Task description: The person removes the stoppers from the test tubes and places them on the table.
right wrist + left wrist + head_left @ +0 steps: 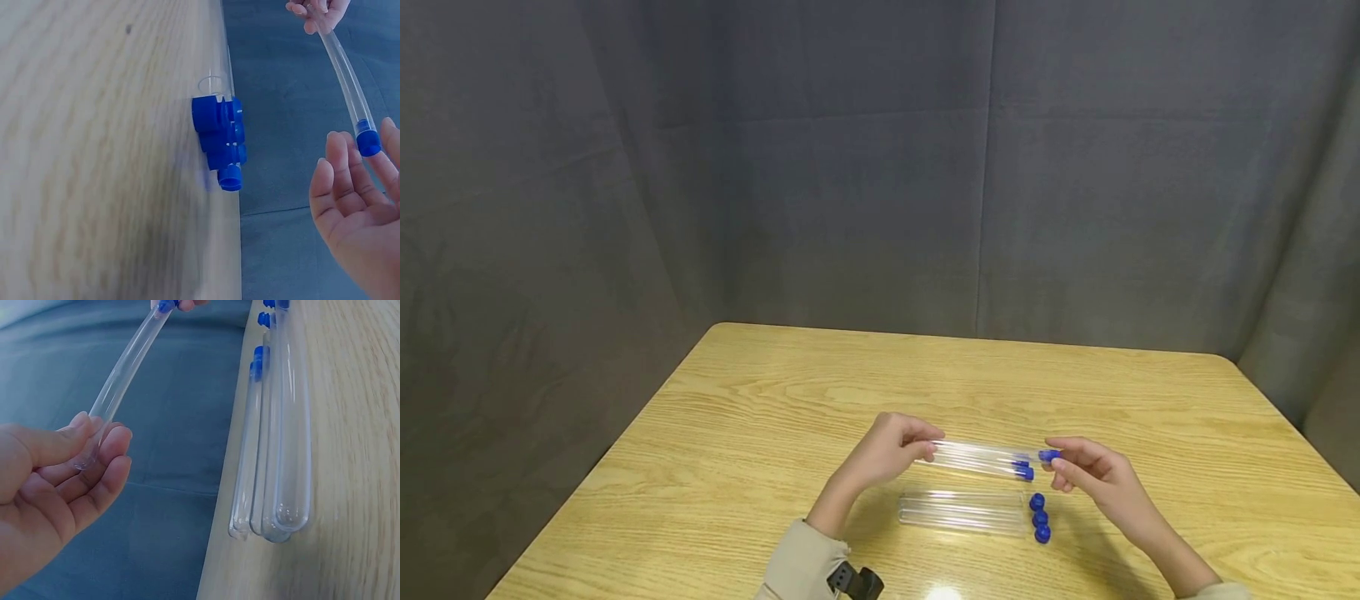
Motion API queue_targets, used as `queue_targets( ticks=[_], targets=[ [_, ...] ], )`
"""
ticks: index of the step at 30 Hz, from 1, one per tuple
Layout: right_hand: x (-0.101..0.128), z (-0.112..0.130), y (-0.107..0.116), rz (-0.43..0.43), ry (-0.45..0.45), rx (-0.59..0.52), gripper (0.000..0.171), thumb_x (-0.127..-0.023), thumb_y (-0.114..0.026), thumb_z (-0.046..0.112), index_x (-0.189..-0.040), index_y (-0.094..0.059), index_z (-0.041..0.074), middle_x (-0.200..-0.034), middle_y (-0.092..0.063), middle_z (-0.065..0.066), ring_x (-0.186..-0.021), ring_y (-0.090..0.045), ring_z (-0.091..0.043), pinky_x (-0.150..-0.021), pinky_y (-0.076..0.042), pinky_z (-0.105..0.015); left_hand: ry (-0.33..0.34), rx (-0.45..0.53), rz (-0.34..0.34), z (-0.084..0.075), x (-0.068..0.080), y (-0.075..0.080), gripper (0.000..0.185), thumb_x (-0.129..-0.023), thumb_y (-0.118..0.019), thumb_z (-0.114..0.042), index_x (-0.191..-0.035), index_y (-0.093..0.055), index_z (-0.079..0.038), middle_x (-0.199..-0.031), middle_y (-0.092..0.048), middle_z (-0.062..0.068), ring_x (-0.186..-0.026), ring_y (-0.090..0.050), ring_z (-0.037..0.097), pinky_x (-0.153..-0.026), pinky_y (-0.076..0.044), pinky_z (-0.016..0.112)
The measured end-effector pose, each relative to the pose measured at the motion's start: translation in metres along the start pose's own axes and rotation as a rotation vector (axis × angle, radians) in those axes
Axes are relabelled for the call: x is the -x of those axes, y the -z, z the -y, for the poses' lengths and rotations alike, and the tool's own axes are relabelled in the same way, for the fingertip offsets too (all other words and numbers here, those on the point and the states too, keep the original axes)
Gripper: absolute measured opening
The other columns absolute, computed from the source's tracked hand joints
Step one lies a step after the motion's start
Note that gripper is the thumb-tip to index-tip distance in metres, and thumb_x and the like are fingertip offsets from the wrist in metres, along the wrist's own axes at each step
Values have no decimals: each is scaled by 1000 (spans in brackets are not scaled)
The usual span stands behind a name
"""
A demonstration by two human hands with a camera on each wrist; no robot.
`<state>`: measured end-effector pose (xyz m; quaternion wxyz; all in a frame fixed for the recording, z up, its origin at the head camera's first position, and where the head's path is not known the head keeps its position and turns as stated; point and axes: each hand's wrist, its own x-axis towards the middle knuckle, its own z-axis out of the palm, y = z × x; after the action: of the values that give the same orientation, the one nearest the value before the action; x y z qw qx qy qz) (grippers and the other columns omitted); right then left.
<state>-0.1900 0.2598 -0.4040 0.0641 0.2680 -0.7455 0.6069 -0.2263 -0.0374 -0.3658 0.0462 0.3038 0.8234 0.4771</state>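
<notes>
my head view looks down over the table [775, 392]; 2 close wrist views share the held tube [125, 369].

Wooden table [1150, 400], grey curtain backdrop [850, 167]
</notes>
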Motion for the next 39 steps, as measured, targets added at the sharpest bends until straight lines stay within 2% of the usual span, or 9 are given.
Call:
queue_targets(
  ticks=[8, 13, 20, 30, 39],
  targets=[
    [-1, 5, -2, 22, 16, -19, 29, -89, -46, -8, -111, -59, 6, -84, -63, 0, -69, -58, -14, -61, -50, -28, -15, 0, 17, -6, 1, 1, 21, -86, -57, -5, -106, -64, 1, -96, -66, 9, -75, -61, 5, -68, -48, 19],
    [-1, 5, -3, 10, 5, -3, 25, -89, -47, -6, -107, -61, 4, -83, -63, 1, -69, -59, -14, -61, -50, -29, -19, 6, 20, -8, 2, 1, 21, -87, -56, -5, -106, -64, 1, -98, -65, 12, -75, -61, 6, -68, -48, 18],
    [0, 6, -5, -64, -15, 78, 18, -88, -52, -4, -102, -63, 0, -81, -64, 2, -67, -60, -15, -62, -51, -27, -33, 1, 23, -11, 3, 2, 21, -87, -56, -5, -106, -63, 2, -99, -65, 12, -76, -61, 6, -69, -47, 18],
    [-1, 2, -7, -131, 20, 195, 13, -85, -56, -5, -95, -60, -11, -76, -64, 0, -62, -60, -14, -58, -51, -27, -43, -22, 18, -13, 3, 1, 22, -87, -55, -4, -106, -62, 5, -98, -65, 12, -75, -62, 7, -68, -48, 17],
    [-4, 2, -10, -230, 54, 331, 7, -81, -59, -7, -85, -63, -3, -68, -63, -3, -58, -56, -12, -52, -48, -24, -41, -68, 6, -12, 1, -2, 22, -89, -54, -4, -106, -63, 4, -95, -65, 14, -72, -61, 8, -62, -46, 16]
  ],
)
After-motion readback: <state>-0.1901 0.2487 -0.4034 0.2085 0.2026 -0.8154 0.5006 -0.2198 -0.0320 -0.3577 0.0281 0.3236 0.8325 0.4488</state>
